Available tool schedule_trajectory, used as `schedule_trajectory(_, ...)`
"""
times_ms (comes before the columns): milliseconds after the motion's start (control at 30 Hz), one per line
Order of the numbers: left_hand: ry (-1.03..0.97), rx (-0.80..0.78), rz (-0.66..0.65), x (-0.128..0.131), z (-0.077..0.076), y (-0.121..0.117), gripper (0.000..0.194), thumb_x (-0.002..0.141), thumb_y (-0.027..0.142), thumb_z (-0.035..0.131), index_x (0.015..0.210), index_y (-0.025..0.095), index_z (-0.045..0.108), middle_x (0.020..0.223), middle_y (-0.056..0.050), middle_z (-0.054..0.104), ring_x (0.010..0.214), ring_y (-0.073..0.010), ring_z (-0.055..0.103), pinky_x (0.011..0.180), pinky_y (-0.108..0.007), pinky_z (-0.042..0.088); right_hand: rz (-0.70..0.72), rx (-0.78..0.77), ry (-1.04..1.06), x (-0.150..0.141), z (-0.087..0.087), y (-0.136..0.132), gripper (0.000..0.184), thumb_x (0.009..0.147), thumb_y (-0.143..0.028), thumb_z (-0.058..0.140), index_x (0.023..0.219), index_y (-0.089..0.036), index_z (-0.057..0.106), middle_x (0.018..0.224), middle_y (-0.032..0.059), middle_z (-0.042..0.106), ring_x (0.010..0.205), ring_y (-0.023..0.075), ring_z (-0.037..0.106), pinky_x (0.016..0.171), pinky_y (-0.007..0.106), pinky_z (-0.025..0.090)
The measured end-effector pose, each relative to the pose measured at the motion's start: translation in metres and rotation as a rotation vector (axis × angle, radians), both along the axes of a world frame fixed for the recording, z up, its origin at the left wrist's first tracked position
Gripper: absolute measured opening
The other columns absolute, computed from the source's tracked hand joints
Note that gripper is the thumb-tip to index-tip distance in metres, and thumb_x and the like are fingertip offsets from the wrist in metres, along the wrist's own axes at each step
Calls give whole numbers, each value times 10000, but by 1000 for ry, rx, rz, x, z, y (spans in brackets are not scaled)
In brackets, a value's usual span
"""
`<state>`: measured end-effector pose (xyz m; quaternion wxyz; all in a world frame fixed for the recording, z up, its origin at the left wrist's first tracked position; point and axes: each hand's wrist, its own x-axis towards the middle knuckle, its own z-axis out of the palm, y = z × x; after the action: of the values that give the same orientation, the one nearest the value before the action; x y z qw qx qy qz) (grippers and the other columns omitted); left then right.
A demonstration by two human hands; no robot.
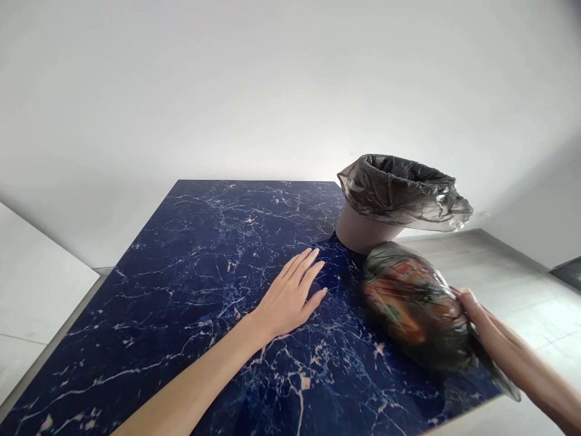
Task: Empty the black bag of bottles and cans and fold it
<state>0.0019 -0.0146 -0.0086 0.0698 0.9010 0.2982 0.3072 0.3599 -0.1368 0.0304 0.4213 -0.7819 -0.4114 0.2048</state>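
My left hand (288, 293) is palm down over the middle of the blue marbled table (204, 242), its fingers stretched out and holding nothing. At the right edge, my right hand (476, 315) is closed on a dark see-through plastic bag (413, 309). Orange and red packaging shows through the film, slightly smeared by motion; what exactly is inside I cannot tell. The bag's loose end trails below my right hand. Just behind the bag, a round bin (365, 230) stands at the table's back right, with a dark liner (399, 188) folded over its rim.
A pale wall (254, 91) rises behind the table. To the right, past the table's edge, lies a light tiled floor (535, 303). A white panel or cabinet (40, 290) stands to the left.
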Motion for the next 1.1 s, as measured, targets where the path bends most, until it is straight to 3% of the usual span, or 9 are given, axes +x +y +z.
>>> schedule_trajectory(67, -49, -18, 27, 0, 1, 0, 511, 1160, 405, 462, 1625, 203, 397, 1773, -170, 393, 1695, -302, 285, 1384, -578, 315, 83, -60, 9, -6, -9, -2, 743, 911, -902, 514, 1362, -386, 801, 1636, 115, 584, 1613, 277, 404, 1286, 322, 234)
schedule_trajectory(167, -139, -64, 60, 0, 3, 0, 454, 1160, 377, 453, 1582, 212, 440, 1759, -157, 420, 1690, -293, 300, 1382, -579, 305, 121, -104, -33, -24, -16, -8, 819, 950, -902, 445, 1512, -363, 699, 1733, 52, 467, 1659, 315, 321, 1377, 446, 158)
schedule_trajectory(367, -384, -290, 170, -5, 2, 7, 383, 1171, 447, 392, 1454, 235, 538, 1662, -131, 539, 1594, -274, 451, 1352, -542, 334, 328, -194, -103, -68, -2, -19, 681, 992, -862, 391, 1539, -526, 616, 1752, -47, 429, 1642, 332, 358, 1329, 584, 294)
schedule_trajectory(500, -547, -511, 241, -13, 0, 20, 454, 1172, 536, 312, 1464, 263, 525, 1628, -127, 555, 1561, -286, 484, 1333, -529, 350, 449, -144, -167, -89, 0, -20, 643, 1049, -775, 419, 1594, -476, 581, 1734, -17, 467, 1614, 366, 417, 1288, 651, 372)
schedule_trajectory(600, -558, -673, 148, -25, 1, 32, 507, 1125, 642, 406, 1491, 311, 525, 1649, -94, 539, 1600, -305, 442, 1338, -515, 350, 488, -27, -269, -104, -9, -19, 589, 1068, -709, 478, 1565, -429, 624, 1689, 28, 527, 1508, 372, 560, 1194, 606, 530)
schedule_trajectory(700, -524, -787, -15, -39, 6, 44, 712, 988, 761, 618, 1545, 334, 504, 1711, -86, 480, 1639, -335, 387, 1352, -497, 344, 545, 94, -337, -117, -19, -18, 515, 1098, -593, 535, 1581, -422, 582, 1650, 55, 561, 1176, 279, 770, 972, 443, 685)
schedule_trajectory(767, -510, -842, -100, -49, 11, 51, 885, 872, 801, 743, 1573, 324, 491, 1735, -102, 453, 1646, -363, 371, 1362, -511, 327, 573, 161, -363, -126, -23, -18, 492, 1113, -512, 558, 1598, -434, 531, 1630, 54, 574, 994, 207, 792, 879, 366, 698)
schedule_trajectory(867, -524, -923, -141, -60, 16, 58, 968, 804, 769, 830, 1596, 336, 477, 1744, -116, 449, 1631, -394, 396, 1338, -553, 363, 567, 238, -391, -138, -26, -19, 462, 1123, -451, 561, 1582, -419, 523, 1592, 52, 601, 1027, 205, 781, 895, 351, 682)
schedule_trajectory(1100, -638, -975, -50, -61, 13, 61, 752, 921, 622, 773, 1558, 330, 501, 1752, -121, 449, 1578, -374, 490, 1249, -533, 483, 401, 403, -326, -160, -41, -17, 264, 1117, -352, 580, 1370, -312, 646, 1396, 69, 666, 1025, 182, 726, 874, 296, 627)
